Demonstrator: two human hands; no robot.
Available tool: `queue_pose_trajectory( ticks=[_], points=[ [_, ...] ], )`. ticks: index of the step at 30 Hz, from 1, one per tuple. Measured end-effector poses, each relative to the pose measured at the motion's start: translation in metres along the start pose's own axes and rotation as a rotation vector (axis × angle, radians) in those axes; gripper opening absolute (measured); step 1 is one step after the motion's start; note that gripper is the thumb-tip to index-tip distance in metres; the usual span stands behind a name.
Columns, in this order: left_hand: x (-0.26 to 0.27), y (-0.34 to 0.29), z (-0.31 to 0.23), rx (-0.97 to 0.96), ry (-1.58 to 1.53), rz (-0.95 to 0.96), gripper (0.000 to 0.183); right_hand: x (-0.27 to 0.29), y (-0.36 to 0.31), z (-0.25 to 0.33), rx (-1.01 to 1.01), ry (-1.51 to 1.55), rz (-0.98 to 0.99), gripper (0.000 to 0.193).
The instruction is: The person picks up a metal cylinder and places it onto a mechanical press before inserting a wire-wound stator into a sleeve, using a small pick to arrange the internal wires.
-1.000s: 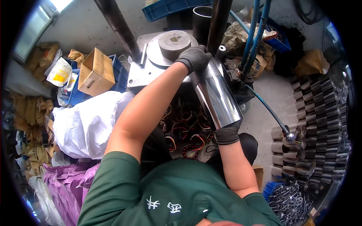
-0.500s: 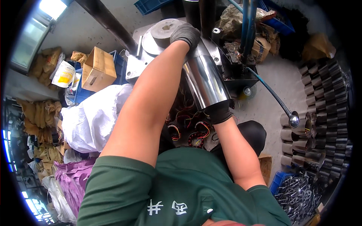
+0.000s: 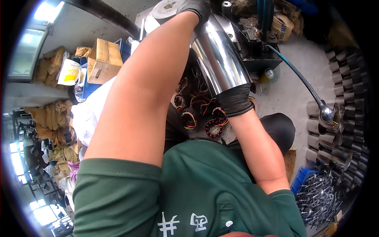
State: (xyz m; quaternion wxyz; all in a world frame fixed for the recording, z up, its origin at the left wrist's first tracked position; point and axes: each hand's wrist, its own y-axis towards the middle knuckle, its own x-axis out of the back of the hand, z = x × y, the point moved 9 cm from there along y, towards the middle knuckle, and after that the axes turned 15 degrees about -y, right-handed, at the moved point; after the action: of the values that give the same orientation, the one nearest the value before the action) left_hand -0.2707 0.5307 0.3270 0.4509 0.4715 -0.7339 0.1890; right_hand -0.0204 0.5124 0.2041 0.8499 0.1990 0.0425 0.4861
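Note:
A shiny metal cylinder [image 3: 223, 61] slants across the upper middle. My left hand [image 3: 194, 8], in a dark glove, is closed over its far end, close to a grey round block [image 3: 166, 8] on a pale machine plate. The fingertips are hidden there. At the near end, my right hand [image 3: 235, 99], also in a dark glove, grips the cylinder, its fingers mostly out of sight beneath the rim. Below the cylinder lie several wound ring-shaped coils [image 3: 214, 128] with coloured wires.
A lever with a steel ball knob [image 3: 325, 114] juts out on the right, by stacked metal tubes [image 3: 333, 140]. A blue crate [image 3: 304, 177] and many loose metal parts [image 3: 321, 199] lie lower right. To the left are a cardboard box [image 3: 104, 61] and a white sack [image 3: 89, 114]. A spray can [image 3: 268, 74] stands near the machine.
The view has shifted, so the machine, hands and cylinder appear higher. More of my right glove shows at the cylinder's near end. Both hands remain at the cylinder.

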Motion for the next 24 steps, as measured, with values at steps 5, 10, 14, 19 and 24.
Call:
queue_pose_trajectory(
  ticks=[5, 10, 14, 19, 24],
  points=[
    [-0.049, 0.040, 0.014, -0.325, 0.468, 0.080, 0.038, 0.004, -0.003, 0.024, 0.145, -0.439, -0.055, 0.055],
    [-0.045, 0.011, -0.014, -0.396, 0.757, 0.315, 0.029, 0.012, -0.004, 0.033, 0.248, -0.795, -0.091, 0.056],
    [-0.051, 0.045, 0.028, -0.163, 0.513, 0.385, 0.038, 0.021, -0.016, 0.023, 0.239, -0.588, -0.021, 0.048],
    [-0.029, 0.031, 0.018, 0.084, -0.090, 0.142, 0.038, 0.023, -0.006, -0.017, 0.172, -0.614, 0.048, 0.052],
    [-0.010, -0.031, 0.065, -0.149, -0.776, -0.078, 0.046, 0.005, -0.004, -0.038, -0.276, 0.702, -0.077, 0.054]
  ],
)
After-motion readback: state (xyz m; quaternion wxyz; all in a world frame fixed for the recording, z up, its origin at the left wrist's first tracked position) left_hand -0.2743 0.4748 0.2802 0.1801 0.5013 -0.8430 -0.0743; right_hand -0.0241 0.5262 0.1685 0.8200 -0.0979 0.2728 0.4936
